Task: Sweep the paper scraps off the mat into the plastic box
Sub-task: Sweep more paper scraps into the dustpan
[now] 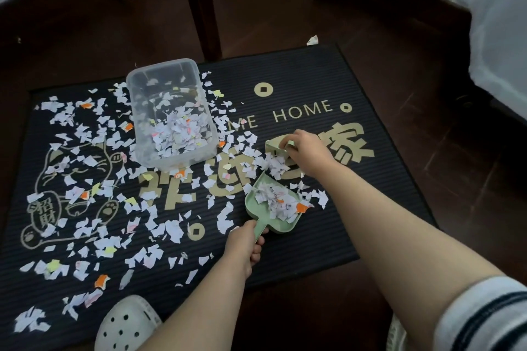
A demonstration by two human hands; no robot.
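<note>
The left hand (245, 245) is clenched around the handle of a green dustpan (281, 226), which lies on the mat (328, 222) holding a heap of paper scraps (272, 199). At one o'clock from the pan, the right hand (306, 151) grasps a small green brush (273, 148) among more scraps. The plastic box (171, 162), partly filled, stands on the mat at ten o'clock from the pan.

I see a dim indoor scene under soft, even light, with no hard shadows. The dark floor (427, 94) fades almost to black toward the corners. The white cloth (470, 23) at upper right looks washed out. Wide-angle distortion bows the mat (308, 77) edges, and detail is slightly soft throughout.
</note>
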